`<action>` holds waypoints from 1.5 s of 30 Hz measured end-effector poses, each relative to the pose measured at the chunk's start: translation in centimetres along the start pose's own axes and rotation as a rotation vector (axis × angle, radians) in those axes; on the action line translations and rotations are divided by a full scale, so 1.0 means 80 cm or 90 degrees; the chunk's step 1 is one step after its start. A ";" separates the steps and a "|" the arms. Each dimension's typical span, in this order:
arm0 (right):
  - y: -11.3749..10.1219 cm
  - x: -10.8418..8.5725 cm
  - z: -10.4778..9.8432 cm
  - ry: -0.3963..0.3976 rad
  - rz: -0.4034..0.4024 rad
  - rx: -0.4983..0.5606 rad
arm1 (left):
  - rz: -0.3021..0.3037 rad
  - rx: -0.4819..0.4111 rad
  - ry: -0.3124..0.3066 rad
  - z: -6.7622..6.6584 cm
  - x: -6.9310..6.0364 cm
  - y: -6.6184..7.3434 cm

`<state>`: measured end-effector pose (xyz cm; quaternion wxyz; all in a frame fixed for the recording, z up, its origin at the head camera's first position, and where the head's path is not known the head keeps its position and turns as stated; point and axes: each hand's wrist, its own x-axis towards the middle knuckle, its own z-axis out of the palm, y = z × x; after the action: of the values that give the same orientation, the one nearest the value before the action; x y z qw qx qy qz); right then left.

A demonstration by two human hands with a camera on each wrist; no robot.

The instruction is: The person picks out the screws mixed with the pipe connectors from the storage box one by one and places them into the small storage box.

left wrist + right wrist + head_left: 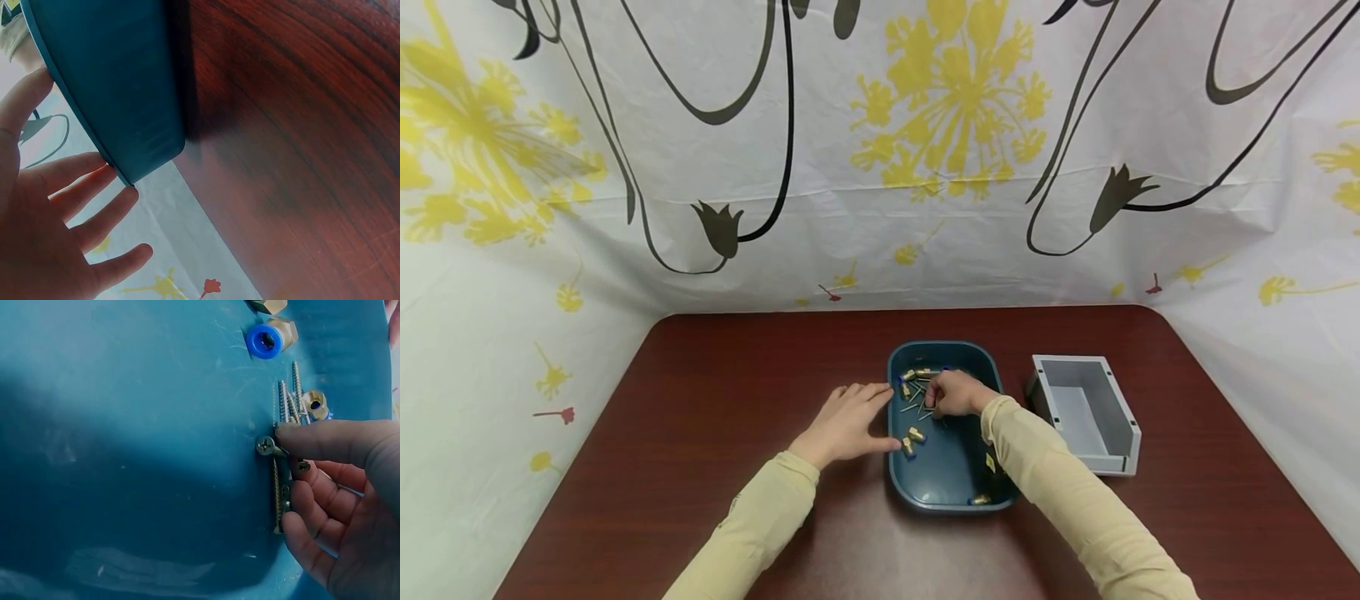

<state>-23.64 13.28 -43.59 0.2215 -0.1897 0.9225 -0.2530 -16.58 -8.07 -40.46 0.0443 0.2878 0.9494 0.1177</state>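
Note:
A blue-green plastic tub (943, 471) stands on the table, holding loose screws and brass fittings with blue rings. My right hand (955, 393) reaches into its far half. In the right wrist view the thumb and fingers pinch a cross-head screw (265, 446), with more screws (285, 403) lying around the fingertips. Close by are a blue-ringed brass fitting (272, 339) and another fitting (316, 404). At the tub's left side is my left hand (844, 423), thumb and fingers spread. Its fingertips touch the rim from outside, as the left wrist view shows.
Right of the tub sits a grey open-topped box (1086, 412), partly behind the right forearm. A brass fitting (980, 500) lies at the tub's near end. The dark red wooden table (737, 392) meets a patterned white cloth (820, 225) at the back.

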 end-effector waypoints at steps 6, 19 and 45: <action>0.004 -0.004 -0.005 -0.008 -0.035 0.026 | 0.000 -0.001 -0.002 0.000 0.000 0.000; -0.001 -0.013 -0.027 -0.014 -0.093 0.035 | -0.003 -0.003 -0.004 -0.001 0.000 0.001; 0.008 -0.059 -0.091 0.023 -0.148 0.004 | 0.009 0.015 0.008 -0.001 0.000 0.002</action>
<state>-23.58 18.74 -36.82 0.1747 -0.2897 0.8973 -0.2835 -16.52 -8.00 -40.32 0.0341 0.2946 0.9488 0.1086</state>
